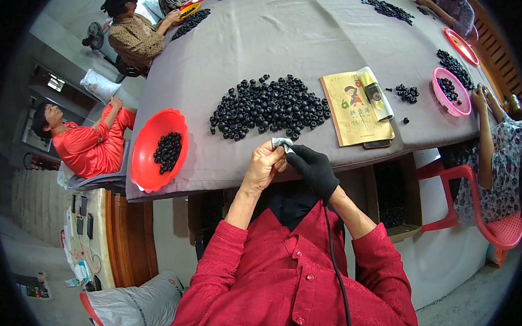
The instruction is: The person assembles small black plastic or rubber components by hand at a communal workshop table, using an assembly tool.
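Observation:
My bare left hand point(263, 166) and my black-gloved right hand point(315, 172) meet just over the table's front edge. Their fingers are pinched together at a whitish-grey wrapping point(280, 142) by the left fingertips. Whatever lies between the fingers is too small or hidden to make out. Directly beyond the hands spreads a pile of small round black parts point(268, 108), many showing a hole. To the left, a scalloped red basin point(142, 150) holds more of these parts. A yellow booklet point(348, 123) lies right of the pile.
On the booklet's right side rests a rolled sheet with a dark object point(374, 93). Farther right are loose black parts point(407, 94) and a pink basket point(454, 106). Several other people sit round the grey-covered table point(248, 42). Open cardboard boxes point(405, 228) stand beneath it.

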Demonstrator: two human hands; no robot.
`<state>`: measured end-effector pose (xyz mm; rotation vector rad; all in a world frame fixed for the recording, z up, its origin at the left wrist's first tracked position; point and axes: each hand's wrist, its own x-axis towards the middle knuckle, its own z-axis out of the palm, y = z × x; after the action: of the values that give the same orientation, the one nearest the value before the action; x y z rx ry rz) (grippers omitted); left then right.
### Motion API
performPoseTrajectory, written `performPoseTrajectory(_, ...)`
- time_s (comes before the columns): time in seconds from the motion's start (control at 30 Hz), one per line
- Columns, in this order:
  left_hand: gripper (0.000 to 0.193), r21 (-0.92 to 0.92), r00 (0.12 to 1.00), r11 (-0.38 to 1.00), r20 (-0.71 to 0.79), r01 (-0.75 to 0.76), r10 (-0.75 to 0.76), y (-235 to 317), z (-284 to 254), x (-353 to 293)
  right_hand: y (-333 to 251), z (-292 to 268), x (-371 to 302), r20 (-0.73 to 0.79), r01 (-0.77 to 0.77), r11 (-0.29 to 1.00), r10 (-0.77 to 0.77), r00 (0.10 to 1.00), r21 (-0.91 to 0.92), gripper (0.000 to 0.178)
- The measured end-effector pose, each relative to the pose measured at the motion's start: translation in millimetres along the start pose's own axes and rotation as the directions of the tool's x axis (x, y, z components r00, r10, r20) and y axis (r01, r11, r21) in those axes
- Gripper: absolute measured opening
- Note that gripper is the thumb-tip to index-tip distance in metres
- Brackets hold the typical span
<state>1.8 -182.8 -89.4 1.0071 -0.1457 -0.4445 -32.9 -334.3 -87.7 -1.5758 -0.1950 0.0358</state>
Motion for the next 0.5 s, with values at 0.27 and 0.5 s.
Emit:
performPoseTrajectory(0.27, 0.013, 0.001, 1.0, 1.0, -0.013, -0.001, 0.001, 2.4, 2.0, -2.8, -1.3, 0.1, 1.5, 0.016, 0.002, 1.0, -0.002, 1.0, 0.02, 0.03)
performPoseTrajectory(0.5, 0.013, 0.027, 1.0, 0.999, 0.021, -0.024, 0.024, 0.0, 0.5, -2.1, -3.4, 0.1, 0.6, 0.025, -0.053, 0.988, 0.05, 0.998, 0.143, 0.027)
